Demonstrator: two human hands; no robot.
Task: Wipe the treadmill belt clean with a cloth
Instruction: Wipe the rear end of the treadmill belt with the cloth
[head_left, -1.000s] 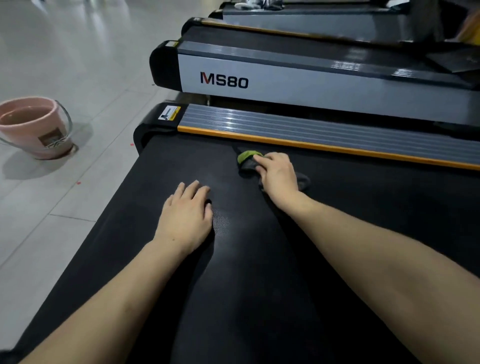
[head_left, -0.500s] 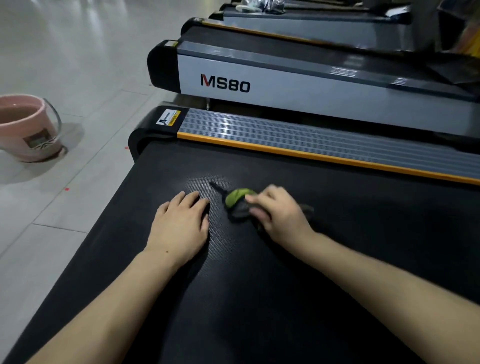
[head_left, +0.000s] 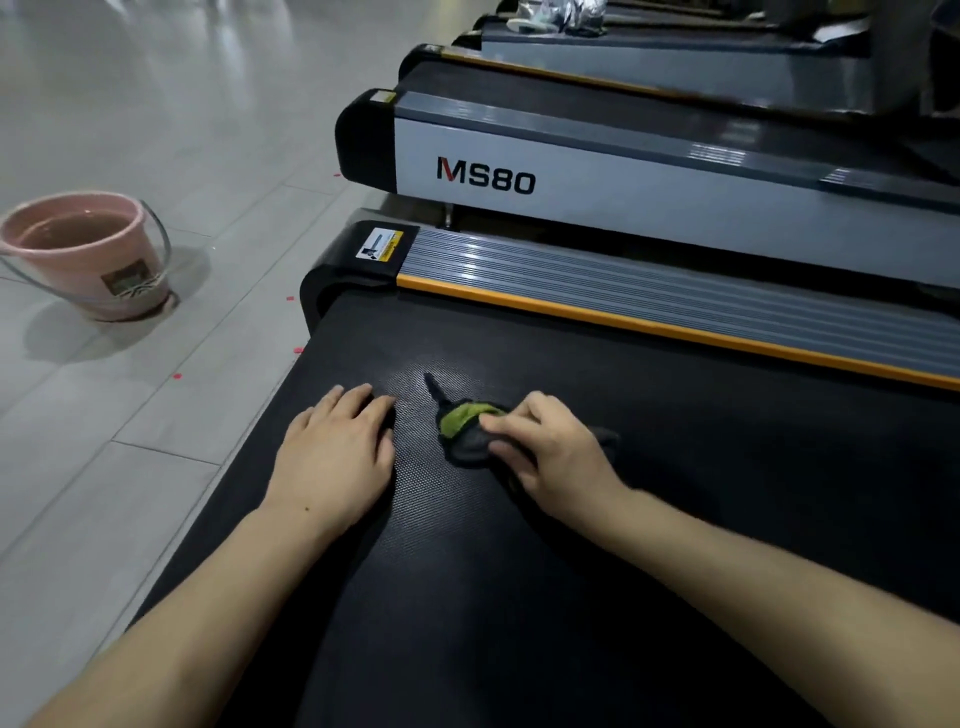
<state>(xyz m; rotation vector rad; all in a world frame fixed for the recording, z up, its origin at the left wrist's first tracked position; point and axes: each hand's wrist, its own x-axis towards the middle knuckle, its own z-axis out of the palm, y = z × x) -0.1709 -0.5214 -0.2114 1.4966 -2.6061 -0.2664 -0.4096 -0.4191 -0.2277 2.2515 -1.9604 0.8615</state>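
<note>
While pressed flat on the black belt (head_left: 467, 597), left hand (head_left: 337, 457): palm down, fingers straight and close together, holding nothing, wrist and bare forearm trailing back toward the lower left corner. Just beside it, to the right and apart from it, right hand (head_left: 556, 452): fingers curled down over a bunched cloth (head_left: 465, 428), pinning it against the belt. Cloth dark grey with a bright green fold showing at the fingertips; a thin dark tail of it sticking out toward the far left; another dark edge peeking out beyond the knuckles on the right. Cloth lying on the near-left part of the belt, closer to the rear end than to the orange-edged side. Fine dotted texture visible on the belt around both hands.

Beyond the belt, a grey ribbed side rail (head_left: 675, 296) with an orange strip (head_left: 623, 322) along its inner edge, ending at a black end cap (head_left: 348, 265) carrying a yellow and white sticker (head_left: 381, 244). Farther off, parallel, a second treadmill (head_left: 623, 171) with a pale side panel marked "MS80"; more machines behind that, blurred. Left of the belt, pale grey floor tiles (head_left: 156, 156) with a few small red specks. Well apart on the floor, a pink bucket (head_left: 88, 254) with liquid inside, its handle down along the side, a label on the front too small to read.
</note>
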